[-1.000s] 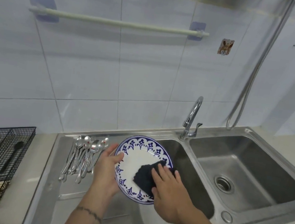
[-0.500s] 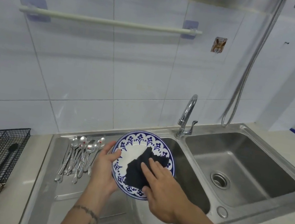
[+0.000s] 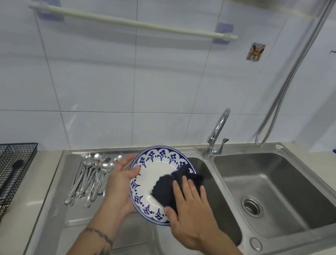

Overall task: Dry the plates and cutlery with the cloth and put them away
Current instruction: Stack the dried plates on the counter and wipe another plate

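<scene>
On the plate (image 3: 151, 181), the cloth (image 3: 168, 190) (right hand (image 3: 190, 214) pressing) has slid rightward.

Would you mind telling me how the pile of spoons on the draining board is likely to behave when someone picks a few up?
The spoons look like thin polished metal, so probably stiff, light and somewhat slippery. They lie overlapped in a loose heap on the smooth steel draining board, so lifting one would likely shift or drag its neighbours. Their slim handles may be awkward to pinch flat off the steel.

Your left hand (image 3: 120, 183) holds the white plate (image 3: 151, 181) w/ blue rim, tilted up. Your right hand (image 3: 191, 215) presses the dark cloth (image 3: 164, 189) flat on it. Shiny spoons (image 3: 91, 177) lie just left of your left hand.
</scene>
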`<control>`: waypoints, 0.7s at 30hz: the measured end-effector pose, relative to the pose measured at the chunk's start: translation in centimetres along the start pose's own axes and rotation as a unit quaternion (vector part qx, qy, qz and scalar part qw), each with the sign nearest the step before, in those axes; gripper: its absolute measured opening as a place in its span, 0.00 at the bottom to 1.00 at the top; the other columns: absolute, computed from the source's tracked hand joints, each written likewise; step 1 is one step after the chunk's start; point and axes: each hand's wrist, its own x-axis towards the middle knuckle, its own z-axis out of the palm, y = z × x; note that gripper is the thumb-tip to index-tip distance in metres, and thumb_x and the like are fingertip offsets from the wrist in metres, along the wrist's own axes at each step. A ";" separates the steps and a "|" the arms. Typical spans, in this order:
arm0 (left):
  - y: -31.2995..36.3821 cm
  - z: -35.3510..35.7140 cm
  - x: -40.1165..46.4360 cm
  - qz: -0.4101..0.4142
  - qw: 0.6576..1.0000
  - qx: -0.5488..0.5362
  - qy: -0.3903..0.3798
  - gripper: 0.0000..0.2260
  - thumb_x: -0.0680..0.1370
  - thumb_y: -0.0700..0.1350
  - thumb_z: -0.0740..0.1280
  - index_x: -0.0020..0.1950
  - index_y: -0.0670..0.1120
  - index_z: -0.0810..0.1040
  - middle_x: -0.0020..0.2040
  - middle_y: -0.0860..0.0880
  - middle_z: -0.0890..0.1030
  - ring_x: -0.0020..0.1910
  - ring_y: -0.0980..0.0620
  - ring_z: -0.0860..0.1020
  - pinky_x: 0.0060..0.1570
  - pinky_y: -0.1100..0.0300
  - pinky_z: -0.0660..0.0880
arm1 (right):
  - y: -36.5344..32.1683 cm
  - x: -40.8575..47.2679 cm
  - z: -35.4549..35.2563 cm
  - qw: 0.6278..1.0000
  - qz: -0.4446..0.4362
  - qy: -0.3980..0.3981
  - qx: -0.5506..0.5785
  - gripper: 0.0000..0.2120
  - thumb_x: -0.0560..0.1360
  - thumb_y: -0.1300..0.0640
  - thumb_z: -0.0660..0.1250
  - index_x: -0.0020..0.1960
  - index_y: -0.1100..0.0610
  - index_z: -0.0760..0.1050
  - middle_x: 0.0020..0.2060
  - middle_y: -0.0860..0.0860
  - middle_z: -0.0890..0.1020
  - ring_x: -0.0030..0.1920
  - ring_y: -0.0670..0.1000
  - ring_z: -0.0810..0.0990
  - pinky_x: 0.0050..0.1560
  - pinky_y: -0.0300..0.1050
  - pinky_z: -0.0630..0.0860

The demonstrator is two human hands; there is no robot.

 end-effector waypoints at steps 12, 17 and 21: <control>-1.2 0.8 -1.1 -0.041 0.998 -0.041 -0.013 0.19 0.78 0.30 0.61 0.65 0.46 0.76 0.54 0.36 0.83 0.51 0.37 0.82 0.56 0.40 0.78 | -1.0 3.6 -0.6 0.993 -0.097 0.067 0.027 0.33 0.79 0.40 0.45 0.80 0.51 0.41 0.78 0.52 0.38 0.77 0.50 0.34 0.76 0.53 0.39; 0.6 -0.2 -0.7 -0.005 1.000 -0.016 0.005 0.17 0.78 0.29 0.61 0.58 0.48 0.77 0.56 0.38 0.82 0.48 0.39 0.81 0.54 0.38 0.76 | -0.1 2.2 -0.1 0.999 -0.015 0.047 0.002 0.35 0.77 0.38 0.39 0.80 0.53 0.41 0.79 0.54 0.41 0.78 0.51 0.38 0.76 0.54 0.38; 0.6 -1.1 -0.6 -0.009 1.000 -0.016 0.014 0.18 0.78 0.31 0.62 0.63 0.48 0.77 0.56 0.38 0.83 0.50 0.37 0.82 0.53 0.38 0.78 | -2.0 -0.4 0.1 0.998 -0.052 0.008 0.046 0.34 0.78 0.38 0.40 0.80 0.52 0.41 0.78 0.52 0.39 0.77 0.50 0.37 0.76 0.53 0.37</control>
